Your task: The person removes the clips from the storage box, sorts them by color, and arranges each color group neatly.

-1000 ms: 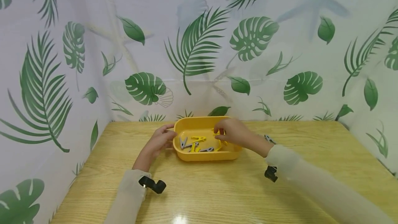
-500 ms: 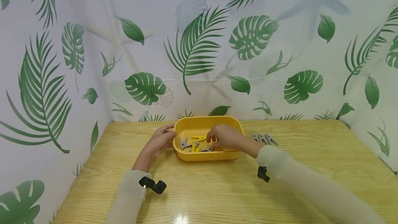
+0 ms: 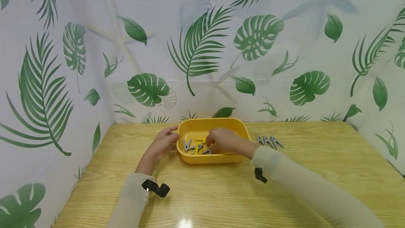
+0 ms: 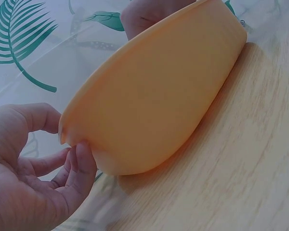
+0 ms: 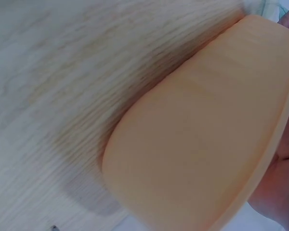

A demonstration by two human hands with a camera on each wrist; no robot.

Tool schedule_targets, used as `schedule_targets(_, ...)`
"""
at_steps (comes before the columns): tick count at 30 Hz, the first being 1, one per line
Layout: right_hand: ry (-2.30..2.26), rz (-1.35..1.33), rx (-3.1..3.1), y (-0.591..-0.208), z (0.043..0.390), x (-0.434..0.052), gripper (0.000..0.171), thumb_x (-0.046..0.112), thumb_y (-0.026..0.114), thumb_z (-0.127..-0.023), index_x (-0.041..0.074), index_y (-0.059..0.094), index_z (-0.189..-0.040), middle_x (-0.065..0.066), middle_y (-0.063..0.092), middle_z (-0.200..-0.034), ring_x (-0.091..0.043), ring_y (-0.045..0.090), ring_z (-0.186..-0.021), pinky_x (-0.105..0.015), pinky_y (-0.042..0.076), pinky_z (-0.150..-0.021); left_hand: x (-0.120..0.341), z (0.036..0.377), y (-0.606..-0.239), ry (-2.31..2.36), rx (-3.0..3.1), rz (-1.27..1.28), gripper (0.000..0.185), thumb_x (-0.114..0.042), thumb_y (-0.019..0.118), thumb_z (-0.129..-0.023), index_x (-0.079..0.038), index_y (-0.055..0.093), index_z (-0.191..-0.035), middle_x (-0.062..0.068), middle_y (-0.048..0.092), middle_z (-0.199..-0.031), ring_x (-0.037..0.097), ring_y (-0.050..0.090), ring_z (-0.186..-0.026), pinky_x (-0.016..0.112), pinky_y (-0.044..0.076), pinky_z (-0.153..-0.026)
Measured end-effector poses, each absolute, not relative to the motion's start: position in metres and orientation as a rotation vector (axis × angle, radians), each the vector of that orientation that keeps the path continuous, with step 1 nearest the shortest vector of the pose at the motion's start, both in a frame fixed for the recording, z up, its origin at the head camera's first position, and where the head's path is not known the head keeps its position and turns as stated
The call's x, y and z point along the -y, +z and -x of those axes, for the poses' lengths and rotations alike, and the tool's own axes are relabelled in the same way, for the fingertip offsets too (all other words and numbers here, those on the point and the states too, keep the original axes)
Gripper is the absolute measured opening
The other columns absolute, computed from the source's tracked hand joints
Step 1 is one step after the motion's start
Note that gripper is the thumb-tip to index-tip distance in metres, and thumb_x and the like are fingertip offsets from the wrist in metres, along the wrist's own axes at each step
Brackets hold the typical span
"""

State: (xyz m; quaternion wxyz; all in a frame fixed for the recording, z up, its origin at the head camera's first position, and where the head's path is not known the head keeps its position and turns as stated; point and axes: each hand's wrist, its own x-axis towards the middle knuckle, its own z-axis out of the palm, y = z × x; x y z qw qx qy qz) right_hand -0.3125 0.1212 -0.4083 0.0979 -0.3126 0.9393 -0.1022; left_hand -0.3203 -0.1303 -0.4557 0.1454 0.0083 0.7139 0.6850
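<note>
A yellow plastic basin stands on the table, with several grey and yellow clothespins lying loose in its left part. My left hand grips the basin's left rim; in the left wrist view its thumb and fingers pinch the edge. My right hand reaches down inside the basin, fingers bent beside a yellow clothespin. I cannot tell whether it holds one. In the right wrist view the basin wall covers most of that hand, and its fingertips are hidden.
Three grey clothespins lie in a row on the wooden table, right of the basin. Behind stands a white curtain with printed green leaves, also along both sides.
My right hand has moved left and down within the basin, toward the clothespins. The row of grey clothespins, mostly covered by the arm before, now shows. My left hand stays on the rim.
</note>
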Motion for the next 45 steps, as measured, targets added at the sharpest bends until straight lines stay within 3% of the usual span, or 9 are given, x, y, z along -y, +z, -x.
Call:
schedule_targets(8, -0.295, 0.977, -2.755, -0.412, 0.314, -0.119, 0.018, 0.006, 0.080, -0.086, 0.009, 0.080, -0.103, -0.005, 0.069, -0.098, -0.019, 0.060, -0.088, -0.038, 0.055, -0.089, 0.129, 0.320, -0.455, 1.969, -2.053, -0.009, 0.054, -0.010, 0.056, -0.099, -0.003, 0.044, -0.151, 0.022, 0.057, -0.131, 0.017, 0.064, -0.094, 0.027, 0.058, -0.076)
schedule_targets(26, -0.381, 1.051, -2.798, -0.398, 0.313, -0.144, 0.010, 0.015, 0.079, -0.088, 0.008, 0.075, -0.093, -0.005, 0.066, -0.095, -0.015, 0.056, -0.081, -0.030, 0.052, -0.077, 0.129, 0.319, -0.454, 1.979, -2.040, -0.024, 0.056, -0.011, 0.057, -0.100, -0.003, 0.042, -0.152, 0.021, 0.056, -0.130, 0.018, 0.064, -0.096, 0.026, 0.058, -0.076)
schedule_targets(33, -0.562, 1.033, -2.879, -0.389, 0.307, -0.173, 0.007, 0.016, 0.077, -0.089, 0.011, 0.073, -0.092, 0.003, 0.068, -0.082, -0.008, 0.053, -0.068, -0.023, 0.046, -0.063, 0.131, 0.320, -0.456, 1.966, -2.057, -0.019, 0.055, -0.011, 0.056, -0.100, -0.003, 0.042, -0.152, 0.022, 0.056, -0.131, 0.018, 0.064, -0.095, 0.026, 0.058, -0.075)
schedule_targets(45, -0.617, 0.796, -3.080, -0.368, 0.284, -0.254, 0.010, 0.015, 0.076, -0.089, 0.012, 0.071, -0.097, 0.003, 0.069, -0.083, -0.008, 0.052, -0.062, -0.026, 0.045, -0.057, 0.129, 0.318, -0.455, 1.976, -2.048, -0.022, 0.055, -0.010, 0.055, -0.100, -0.004, 0.041, -0.153, 0.020, 0.056, -0.128, 0.015, 0.064, -0.092, 0.026, 0.057, -0.074)
